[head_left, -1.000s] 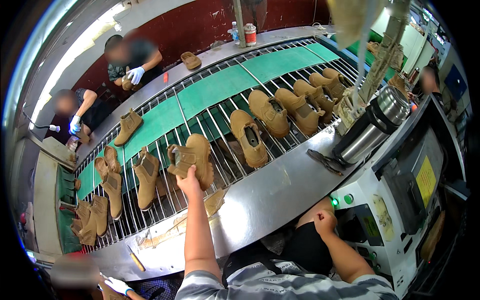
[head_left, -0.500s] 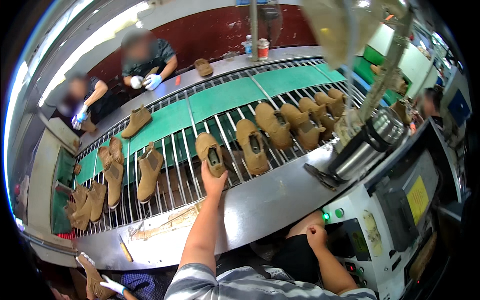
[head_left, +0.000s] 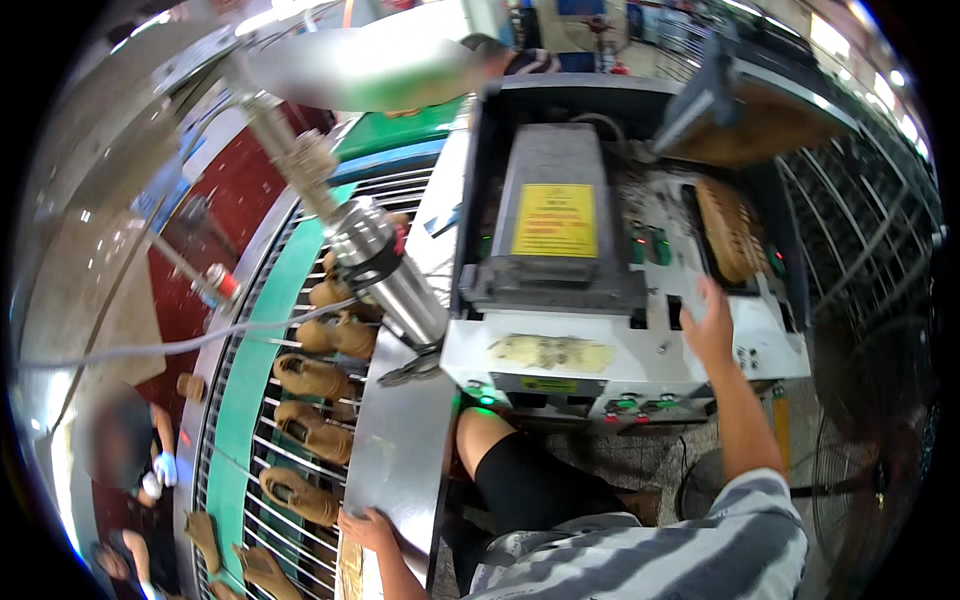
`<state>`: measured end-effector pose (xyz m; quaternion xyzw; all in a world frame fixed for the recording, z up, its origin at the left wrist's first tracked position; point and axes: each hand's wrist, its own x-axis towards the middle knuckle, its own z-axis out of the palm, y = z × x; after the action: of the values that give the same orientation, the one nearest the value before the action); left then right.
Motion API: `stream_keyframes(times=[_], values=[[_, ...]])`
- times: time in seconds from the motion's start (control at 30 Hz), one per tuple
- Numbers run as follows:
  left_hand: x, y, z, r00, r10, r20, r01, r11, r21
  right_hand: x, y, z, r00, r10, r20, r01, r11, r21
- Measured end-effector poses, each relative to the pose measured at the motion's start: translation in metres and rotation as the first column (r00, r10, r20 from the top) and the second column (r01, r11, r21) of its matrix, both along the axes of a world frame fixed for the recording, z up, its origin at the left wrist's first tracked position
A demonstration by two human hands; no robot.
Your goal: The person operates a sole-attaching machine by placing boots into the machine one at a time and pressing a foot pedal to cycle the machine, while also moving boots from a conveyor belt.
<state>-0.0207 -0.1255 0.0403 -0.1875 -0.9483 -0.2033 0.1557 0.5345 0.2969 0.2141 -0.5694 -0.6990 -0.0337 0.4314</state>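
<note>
My right hand (head_left: 708,325) reaches over the white machine (head_left: 660,330), its fingers apart and nothing in them. Just beyond its fingertips a tan shoe (head_left: 733,230) sits in the machine's right-hand bay, below a raised lid (head_left: 740,115). My left hand (head_left: 368,528) lies on the edge of the metal ledge (head_left: 395,450) with fingers loosely extended and nothing visible in them. The nearest thing to it is a brown shoe (head_left: 300,495) on the bar conveyor, apart from the fingers. Several similar shoes (head_left: 312,430) stand in a row farther along.
A steel thermos (head_left: 390,275) stands on the ledge, with dark pliers (head_left: 410,370) beside its base. The machine's left bay is covered by a grey housing (head_left: 550,200) with a yellow label. At the far left, across the conveyor's green strip (head_left: 245,390), a gloved person (head_left: 160,470) works.
My view has swung right toward the machine. The left hand has let go of the shoe and now rests on the ledge. My right hand has risen from my lap to the machine and opened.
</note>
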Motion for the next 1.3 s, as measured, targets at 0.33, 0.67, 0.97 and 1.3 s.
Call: stream_keyframes(times=[0.33, 0.67, 0.97, 1.3], values=[[0.016, 0.007, -0.012, 0.997, -0.040, -0.071, 0.039, 0.999, -0.010, 0.140, 0.168, 0.053, 0.912, -0.378, 0.160, 0.378, 0.621, -0.686], [0.011, -0.013, -0.019, 1.000, 0.013, -0.012, -0.012, 0.997, 0.076, 0.072, 0.073, 0.085, 0.842, -0.538, 0.030, 0.511, 0.780, -0.362], [0.057, 0.035, 0.006, 0.988, -0.019, 0.156, -0.050, 0.902, 0.428, 0.106, -0.009, -0.057, 0.877, -0.196, -0.439, 0.275, 0.953, 0.124], [0.149, 0.071, 0.113, 0.020, -0.998, 0.063, 0.067, 0.064, 0.996, -0.198, -0.187, 0.023, 0.387, 0.792, -0.472, -0.920, 0.298, -0.254]])
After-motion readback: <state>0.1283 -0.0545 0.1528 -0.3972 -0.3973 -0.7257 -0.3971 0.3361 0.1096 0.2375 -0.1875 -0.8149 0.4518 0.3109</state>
